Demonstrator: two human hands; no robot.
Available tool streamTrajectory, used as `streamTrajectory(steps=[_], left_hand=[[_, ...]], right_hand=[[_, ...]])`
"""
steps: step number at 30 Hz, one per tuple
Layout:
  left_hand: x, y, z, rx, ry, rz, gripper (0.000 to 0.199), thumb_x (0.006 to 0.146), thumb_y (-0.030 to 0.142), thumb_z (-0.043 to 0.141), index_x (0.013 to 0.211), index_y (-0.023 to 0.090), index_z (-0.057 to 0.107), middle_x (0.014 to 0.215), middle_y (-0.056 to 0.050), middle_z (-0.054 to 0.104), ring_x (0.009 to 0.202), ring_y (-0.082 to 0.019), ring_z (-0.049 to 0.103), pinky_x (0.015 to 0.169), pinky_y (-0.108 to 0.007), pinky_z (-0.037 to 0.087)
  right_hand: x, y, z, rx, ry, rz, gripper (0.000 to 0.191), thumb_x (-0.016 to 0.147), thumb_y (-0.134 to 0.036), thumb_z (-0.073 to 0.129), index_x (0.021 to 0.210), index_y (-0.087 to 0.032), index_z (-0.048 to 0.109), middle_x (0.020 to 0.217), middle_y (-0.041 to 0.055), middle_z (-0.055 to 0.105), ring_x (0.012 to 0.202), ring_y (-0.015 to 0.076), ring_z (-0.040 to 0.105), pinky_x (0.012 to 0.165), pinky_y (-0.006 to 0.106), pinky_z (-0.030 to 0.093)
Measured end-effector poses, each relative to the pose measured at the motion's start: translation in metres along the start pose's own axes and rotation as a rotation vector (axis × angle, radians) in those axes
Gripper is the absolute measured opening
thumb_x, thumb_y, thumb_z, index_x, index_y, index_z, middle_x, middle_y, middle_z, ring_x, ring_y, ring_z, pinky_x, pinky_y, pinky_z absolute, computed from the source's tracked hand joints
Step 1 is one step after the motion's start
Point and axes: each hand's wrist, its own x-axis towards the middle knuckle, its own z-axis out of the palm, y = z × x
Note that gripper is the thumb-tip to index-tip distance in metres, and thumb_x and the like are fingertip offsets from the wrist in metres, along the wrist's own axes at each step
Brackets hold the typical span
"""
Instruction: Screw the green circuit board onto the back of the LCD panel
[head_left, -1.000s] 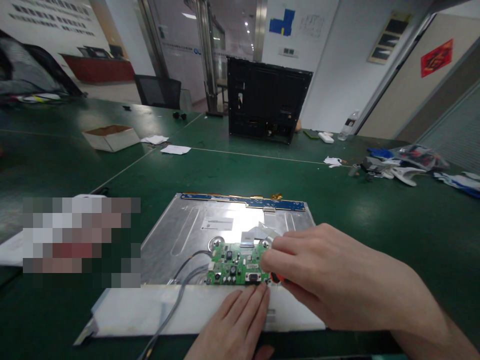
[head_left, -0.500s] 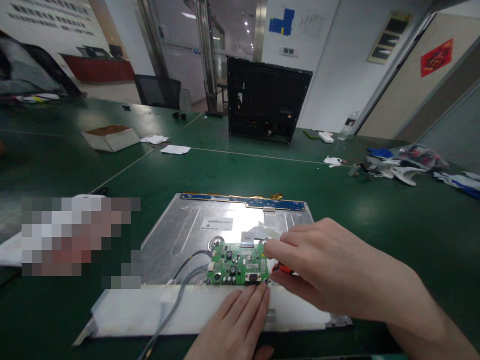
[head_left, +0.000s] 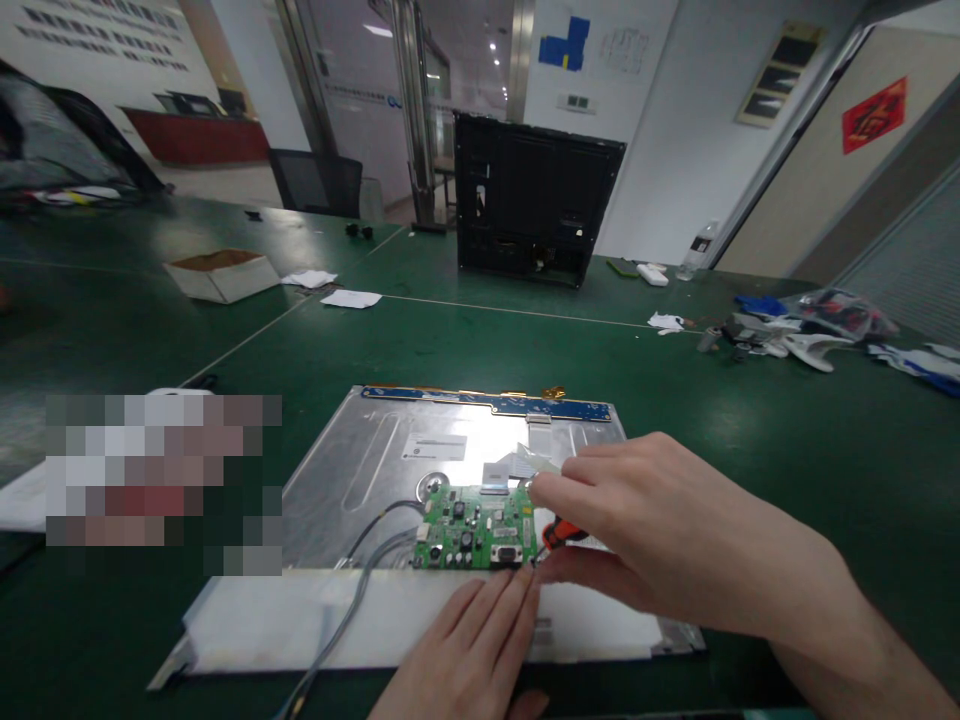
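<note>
As the right hand [head_left: 645, 510] is gripping a red tool [head_left: 561, 533] beside the circuit board [head_left: 465, 525] on a panel [head_left: 330, 490], the left hand [head_left: 465, 645] is resting straight fingers [head_left: 496, 605] at the board's near edge; an open box [head_left: 238, 283] is standing beyond, leftward, contents unclear.

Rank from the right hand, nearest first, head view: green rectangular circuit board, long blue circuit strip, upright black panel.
1. Green rectangular circuit board: just left of the right hand.
2. Long blue circuit strip: far edge of the silver metal plate.
3. Upright black panel: across the green table.
</note>
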Motion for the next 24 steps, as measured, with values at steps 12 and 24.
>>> streamTrajectory(steps=[12,24], left_hand=[[0.0038,-0.0018,-0.0002,-0.013,0.017,0.000,0.047,0.101,0.044,0.045,0.130,0.008,0.056,0.129,-0.011,0.064,0.116,-0.024,0.057,0.099,-0.033,0.043],[0.0025,-0.0007,-0.0008,-0.025,-0.018,-0.017,0.048,0.099,0.045,0.049,0.131,0.010,0.056,0.130,-0.011,0.064,0.115,-0.024,0.058,0.098,-0.035,0.045]], right_hand=[[-0.0033,-0.0013,0.0004,0.016,0.009,-0.049,0.004,0.094,-0.018,0.047,0.091,-0.021,0.048,0.084,-0.0006,0.062,0.068,0.0153,0.052,0.053,0.032,0.025],[-0.0028,-0.0022,-0.0012,0.023,-0.020,-0.020,0.013,0.091,-0.031,0.059,0.093,-0.023,0.050,0.083,-0.0007,0.064,0.069,0.0177,0.054,0.053,0.032,0.023]])
